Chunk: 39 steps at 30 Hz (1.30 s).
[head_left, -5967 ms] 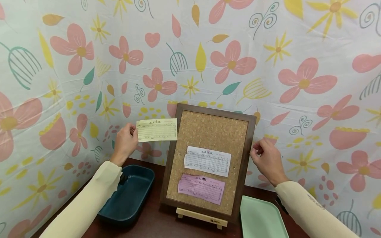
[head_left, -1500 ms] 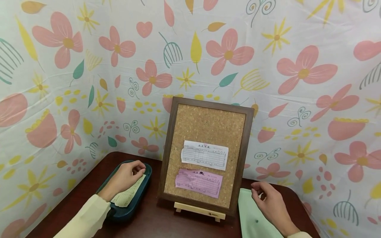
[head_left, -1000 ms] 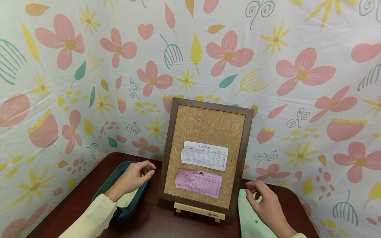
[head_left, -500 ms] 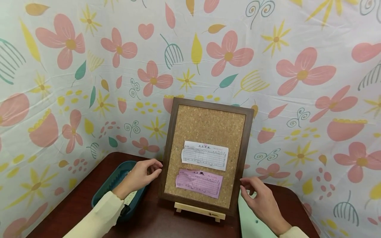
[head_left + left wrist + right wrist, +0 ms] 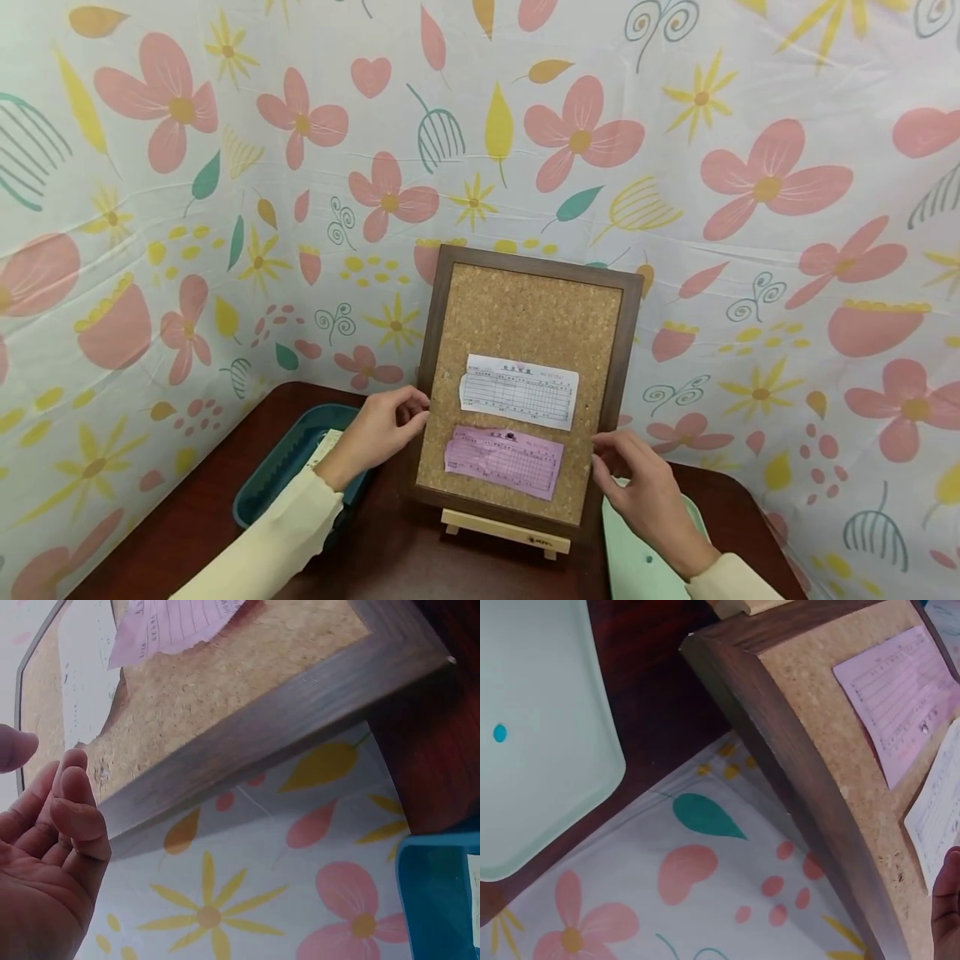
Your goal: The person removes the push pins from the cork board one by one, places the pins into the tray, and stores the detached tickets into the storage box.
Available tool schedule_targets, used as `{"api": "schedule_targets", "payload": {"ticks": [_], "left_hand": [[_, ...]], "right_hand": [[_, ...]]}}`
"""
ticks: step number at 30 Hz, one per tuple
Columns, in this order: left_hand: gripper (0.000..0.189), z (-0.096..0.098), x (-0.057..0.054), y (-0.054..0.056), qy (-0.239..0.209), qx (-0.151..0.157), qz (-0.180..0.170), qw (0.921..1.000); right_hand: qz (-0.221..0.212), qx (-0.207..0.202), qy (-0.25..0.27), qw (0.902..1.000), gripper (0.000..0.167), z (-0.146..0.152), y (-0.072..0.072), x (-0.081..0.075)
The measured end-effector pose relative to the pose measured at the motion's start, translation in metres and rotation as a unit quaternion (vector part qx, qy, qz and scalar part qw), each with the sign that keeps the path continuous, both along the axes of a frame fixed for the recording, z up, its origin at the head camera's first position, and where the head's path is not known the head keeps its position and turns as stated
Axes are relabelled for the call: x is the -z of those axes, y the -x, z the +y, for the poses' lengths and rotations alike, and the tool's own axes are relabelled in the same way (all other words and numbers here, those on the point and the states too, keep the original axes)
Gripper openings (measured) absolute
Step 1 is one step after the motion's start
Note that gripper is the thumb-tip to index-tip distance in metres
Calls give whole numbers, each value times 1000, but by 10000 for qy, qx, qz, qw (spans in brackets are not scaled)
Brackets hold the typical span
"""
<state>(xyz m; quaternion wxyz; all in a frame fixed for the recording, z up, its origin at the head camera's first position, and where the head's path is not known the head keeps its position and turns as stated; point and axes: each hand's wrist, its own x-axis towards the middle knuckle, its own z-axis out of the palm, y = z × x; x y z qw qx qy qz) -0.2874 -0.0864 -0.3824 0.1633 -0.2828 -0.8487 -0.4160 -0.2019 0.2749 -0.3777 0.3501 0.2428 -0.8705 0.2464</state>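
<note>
A wood-framed cork board leans on a small wooden easel. Pinned low on it are a white receipt slip and, below that, a pink receipt slip. My left hand is at the frame's left edge; its fingers are loosely bent with thumb apart, holding nothing in the left wrist view. My right hand is at the lower right edge of the frame, fingers bent, with nothing seen in them. Whether either hand touches the frame I cannot tell. A yellow slip lies in the dark blue tray, partly behind my left forearm.
On the right, a pale green tray holds a small blue-green piece, perhaps a pushpin. The dark red tabletop runs beneath everything. Flower-printed cloth rises close behind the board and on the left.
Earlier my left hand held the yellow slip in the air; it now lies in the blue tray. Since then my left hand has moved right and my right hand left, both to the board.
</note>
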Motion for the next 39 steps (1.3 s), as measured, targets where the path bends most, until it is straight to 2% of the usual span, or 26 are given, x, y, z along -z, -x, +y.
{"api": "schedule_targets", "payload": {"ticks": [5,9,14,22,32,39], "left_hand": [[9,9,-4,5,-46,-50,151,9999],[8,15,-8,8,-103,-51,227,9997],[7,21,-12,11,-139,-156,134,9997],[10,32,-17,16,-37,-406,42,9992],[14,41,-22,23,48,-626,199,9978],[12,47,-21,29,122,-670,149,9976]], "right_hand": [[-56,-227,35,9997,32,-3,2,-5],[170,-175,-27,9997,35,-7,4,-8],[427,-230,-148,9987,34,-11,9,-11],[383,-490,-247,9978,28,-19,21,-16],[227,-369,-298,9986,32,-38,35,-26],[-20,-108,-456,9989,32,-52,43,-30]]}}
